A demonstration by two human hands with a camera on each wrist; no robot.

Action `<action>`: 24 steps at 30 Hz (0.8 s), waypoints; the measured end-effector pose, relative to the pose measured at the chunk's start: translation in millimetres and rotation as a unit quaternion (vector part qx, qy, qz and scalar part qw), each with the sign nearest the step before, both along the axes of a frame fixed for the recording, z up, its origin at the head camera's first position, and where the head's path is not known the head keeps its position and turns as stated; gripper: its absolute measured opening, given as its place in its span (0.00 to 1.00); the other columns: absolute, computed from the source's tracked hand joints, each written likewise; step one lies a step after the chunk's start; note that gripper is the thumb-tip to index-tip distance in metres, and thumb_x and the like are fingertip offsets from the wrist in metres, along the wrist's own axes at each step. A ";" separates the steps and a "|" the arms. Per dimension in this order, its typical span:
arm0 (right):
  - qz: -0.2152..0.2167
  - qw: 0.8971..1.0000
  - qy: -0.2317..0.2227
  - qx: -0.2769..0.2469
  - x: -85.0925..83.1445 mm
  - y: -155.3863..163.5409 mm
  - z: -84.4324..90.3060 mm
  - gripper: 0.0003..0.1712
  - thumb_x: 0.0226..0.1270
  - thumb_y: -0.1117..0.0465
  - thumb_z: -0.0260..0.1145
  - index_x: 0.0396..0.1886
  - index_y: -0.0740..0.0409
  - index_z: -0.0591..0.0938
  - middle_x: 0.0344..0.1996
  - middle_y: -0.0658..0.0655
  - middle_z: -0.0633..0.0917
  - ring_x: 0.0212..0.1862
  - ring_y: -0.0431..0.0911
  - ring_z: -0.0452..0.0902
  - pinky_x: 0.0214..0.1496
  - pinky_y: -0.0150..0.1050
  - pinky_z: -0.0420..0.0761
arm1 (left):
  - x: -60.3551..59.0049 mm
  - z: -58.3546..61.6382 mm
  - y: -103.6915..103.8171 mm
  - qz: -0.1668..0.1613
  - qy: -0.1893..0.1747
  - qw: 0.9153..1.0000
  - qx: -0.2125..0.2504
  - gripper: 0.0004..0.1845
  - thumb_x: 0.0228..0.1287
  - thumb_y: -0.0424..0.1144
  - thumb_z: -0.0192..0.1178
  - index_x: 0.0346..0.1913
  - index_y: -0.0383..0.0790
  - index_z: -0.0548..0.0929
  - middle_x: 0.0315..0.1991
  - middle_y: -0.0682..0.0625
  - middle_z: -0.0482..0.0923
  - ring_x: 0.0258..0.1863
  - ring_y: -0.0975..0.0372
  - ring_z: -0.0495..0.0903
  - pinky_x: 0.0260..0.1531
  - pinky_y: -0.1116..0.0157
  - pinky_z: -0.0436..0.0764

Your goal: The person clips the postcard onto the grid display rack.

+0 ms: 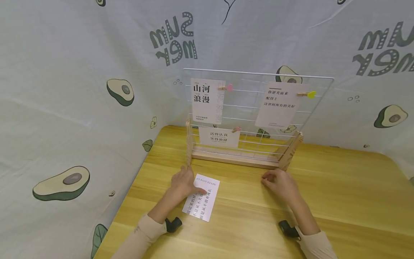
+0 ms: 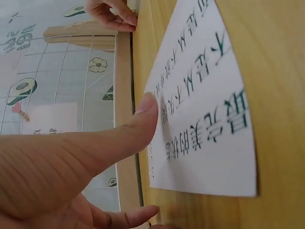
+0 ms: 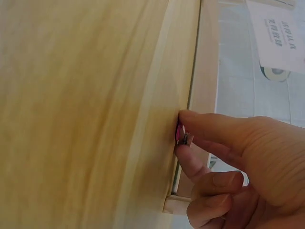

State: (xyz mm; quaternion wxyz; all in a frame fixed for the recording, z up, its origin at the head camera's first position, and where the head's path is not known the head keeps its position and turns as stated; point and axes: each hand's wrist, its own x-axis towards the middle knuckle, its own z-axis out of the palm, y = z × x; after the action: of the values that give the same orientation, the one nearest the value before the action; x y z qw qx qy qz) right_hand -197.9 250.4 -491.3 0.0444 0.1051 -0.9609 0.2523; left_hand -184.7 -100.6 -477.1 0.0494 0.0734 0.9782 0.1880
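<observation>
1. your left hand [image 1: 182,181] rests on the white card [image 1: 201,197] that lies flat on the tabletop [image 1: 339,201], a little in from its left edge and just in front of the wire grid stand [image 1: 245,118]. in the left wrist view the thumb [image 2: 138,126] presses straight on the card's edge; the fingers are not curled round it.
2. your right hand [image 1: 279,183] sits on the tabletop at the right front end of the stand's wooden base [image 1: 234,158]. the right wrist view shows thumb and forefinger pinching a small pink clip [image 3: 180,134] right against the base.
3. the stand is upright toward the back edge of the tabletop, near its middle. three cards hang on it: one at upper left [image 1: 206,100] held by a pink clothespin [image 1: 225,87], one at upper right [image 1: 280,105] held by a yellow clothespin [image 1: 307,94], and a small one low down [image 1: 219,137].
4. avocado-print cloth [image 1: 81,108] hangs behind and to both sides.
</observation>
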 end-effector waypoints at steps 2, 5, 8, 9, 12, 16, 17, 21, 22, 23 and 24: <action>0.004 1.000 0.001 0.000 0.3 -0.2 -0.3 0.03 0.62 0.62 0.76 0.35 0.55 0.90 0.29 0.51 0.87 0.31 0.42 0.78 0.32 0.36 0.72 | 4.5 2.6 2.1 0.021 -0.016 0.999 -0.019 0.50 0.31 0.60 0.87 0.50 0.26 0.78 0.38 0.41 0.73 0.28 0.56 0.70 0.32 0.59 0.72; 0.007 1.000 -0.002 -0.002 0.5 -0.2 -1.1 0.02 0.63 0.63 0.76 0.35 0.54 0.90 0.29 0.51 0.87 0.31 0.42 0.77 0.32 0.35 0.70 | 7.3 2.0 6.7 0.000 -0.024 1.000 -0.016 0.47 0.28 0.58 0.88 0.46 0.29 0.77 0.38 0.42 0.72 0.32 0.55 0.70 0.39 0.56 0.72; 0.007 1.000 -0.008 -0.007 0.6 0.1 -1.9 0.02 0.63 0.63 0.76 0.35 0.55 0.89 0.30 0.52 0.86 0.33 0.43 0.77 0.33 0.36 0.71 | 4.9 -1.4 12.2 -0.055 -0.016 0.998 0.018 0.46 0.33 0.53 0.88 0.53 0.30 0.78 0.45 0.43 0.72 0.40 0.54 0.72 0.45 0.57 0.72; 0.006 1.000 -0.011 -0.007 0.6 0.3 -2.2 0.03 0.63 0.63 0.76 0.35 0.56 0.89 0.30 0.52 0.86 0.33 0.43 0.77 0.33 0.36 0.71 | 2.8 -3.4 13.5 -0.078 -0.012 0.997 0.027 0.46 0.35 0.51 0.87 0.57 0.30 0.79 0.49 0.42 0.73 0.44 0.54 0.72 0.48 0.57 0.72; 0.007 1.000 -0.015 -0.006 0.4 -0.1 -1.1 0.03 0.63 0.63 0.75 0.35 0.57 0.89 0.31 0.53 0.85 0.34 0.44 0.77 0.35 0.39 0.73 | -1.9 -7.0 14.7 -0.138 -0.007 0.989 0.054 0.43 0.46 0.48 0.83 0.65 0.35 0.79 0.59 0.42 0.73 0.56 0.53 0.72 0.57 0.56 0.73; 0.011 1.000 -0.025 -0.003 1.3 -0.8 0.0 0.04 0.65 0.62 0.75 0.36 0.58 0.87 0.32 0.54 0.85 0.36 0.46 0.77 0.39 0.43 0.75 | -2.2 -4.0 10.9 -0.145 -0.017 0.987 0.062 0.39 0.49 0.50 0.82 0.62 0.34 0.81 0.58 0.43 0.75 0.53 0.55 0.73 0.55 0.57 0.76; 0.014 1.000 -0.026 -0.004 1.5 -0.9 0.1 0.04 0.65 0.62 0.74 0.36 0.58 0.87 0.33 0.53 0.85 0.37 0.46 0.77 0.40 0.44 0.76 | -0.9 -1.9 9.6 -0.134 -0.021 0.989 0.057 0.38 0.48 0.51 0.83 0.58 0.32 0.81 0.54 0.43 0.75 0.49 0.55 0.72 0.51 0.59 0.75; 0.021 0.999 -0.026 -0.007 1.0 -0.6 -1.0 0.04 0.65 0.64 0.74 0.36 0.58 0.86 0.31 0.52 0.84 0.37 0.46 0.76 0.40 0.44 0.75 | 7.6 8.1 6.8 -0.082 -0.045 0.995 0.028 0.41 0.38 0.53 0.87 0.50 0.30 0.78 0.41 0.44 0.71 0.38 0.56 0.68 0.41 0.59 0.71; 0.024 0.999 -0.026 -0.008 0.7 -0.7 -1.1 0.04 0.65 0.65 0.74 0.37 0.58 0.86 0.31 0.52 0.84 0.37 0.46 0.75 0.40 0.44 0.75 | 10.1 10.3 6.9 -0.075 -0.047 0.996 0.016 0.42 0.36 0.53 0.87 0.48 0.29 0.77 0.39 0.44 0.70 0.37 0.55 0.67 0.40 0.59 0.71; 0.027 0.999 -0.025 -0.009 0.3 -0.9 -1.1 0.03 0.65 0.65 0.73 0.37 0.58 0.86 0.31 0.52 0.83 0.37 0.46 0.75 0.40 0.44 0.75 | 12.8 12.0 7.4 -0.073 -0.049 0.996 0.004 0.44 0.34 0.53 0.88 0.49 0.29 0.77 0.38 0.44 0.70 0.36 0.56 0.67 0.39 0.59 0.72; 0.029 0.999 -0.025 -0.010 0.0 -1.0 -1.0 0.03 0.65 0.66 0.73 0.37 0.58 0.86 0.31 0.52 0.83 0.37 0.45 0.75 0.40 0.43 0.75 | 15.5 13.4 8.6 -0.072 -0.049 0.996 -0.010 0.46 0.32 0.54 0.89 0.50 0.28 0.76 0.38 0.45 0.70 0.36 0.56 0.67 0.39 0.58 0.72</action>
State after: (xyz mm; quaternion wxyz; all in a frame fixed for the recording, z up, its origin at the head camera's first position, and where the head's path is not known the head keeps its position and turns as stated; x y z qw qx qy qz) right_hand -197.9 249.4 -492.3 0.0146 0.1262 -0.9557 0.2655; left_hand -169.2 -91.9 -463.7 0.1118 0.1339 0.9684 0.1780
